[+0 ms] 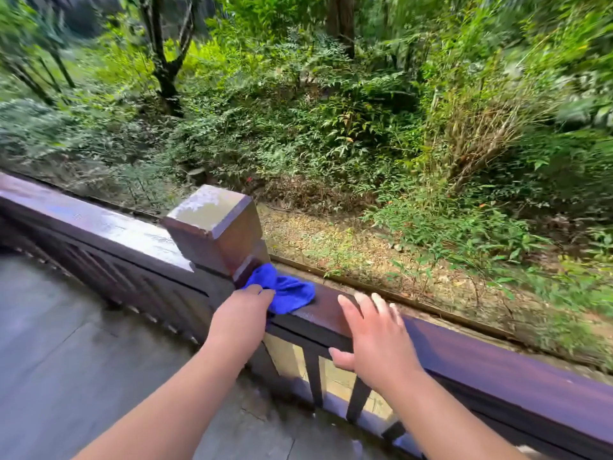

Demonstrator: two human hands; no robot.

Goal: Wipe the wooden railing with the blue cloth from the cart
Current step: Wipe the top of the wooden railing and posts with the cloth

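Note:
A dark brown wooden railing (497, 356) runs from the left edge down to the lower right, with a square post cap (215, 224) in the middle. The blue cloth (285, 290) lies bunched on the rail top, right at the foot of the post. My left hand (245, 310) grips the near edge of the cloth and presses it on the rail. My right hand (374, 333) hovers over the rail just right of the cloth, fingers spread, holding nothing. The cart is not in view.
Grey stone paving (66, 343) lies on my side of the railing. Beyond it are a strip of gravel and dry leaves (331, 240), dense green shrubs and tree trunks (166, 61). Vertical balusters (313, 376) show under the rail.

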